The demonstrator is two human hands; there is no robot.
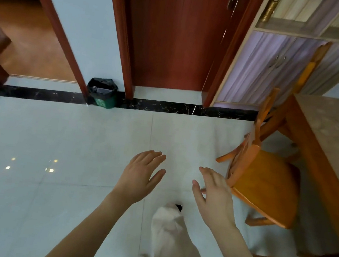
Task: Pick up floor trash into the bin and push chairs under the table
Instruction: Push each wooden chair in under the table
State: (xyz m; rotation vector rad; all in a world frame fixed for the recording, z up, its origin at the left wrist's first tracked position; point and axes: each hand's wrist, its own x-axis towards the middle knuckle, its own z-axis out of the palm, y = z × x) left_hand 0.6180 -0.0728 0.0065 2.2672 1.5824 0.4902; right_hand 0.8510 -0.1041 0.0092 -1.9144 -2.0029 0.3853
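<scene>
Both hands hover empty over the pale floor tiles, left hand [140, 176] fingers spread, right hand [215, 194] loose just beside the orange chair [264, 182], which stands out from the table [334, 135]; green bin [103, 93] sits by the far wall

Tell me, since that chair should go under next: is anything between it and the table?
Nothing visible blocks it. The chair stands pulled out, its seat facing the table, only bare floor showing between. The right hand is beside its backrest, not gripping.
</scene>
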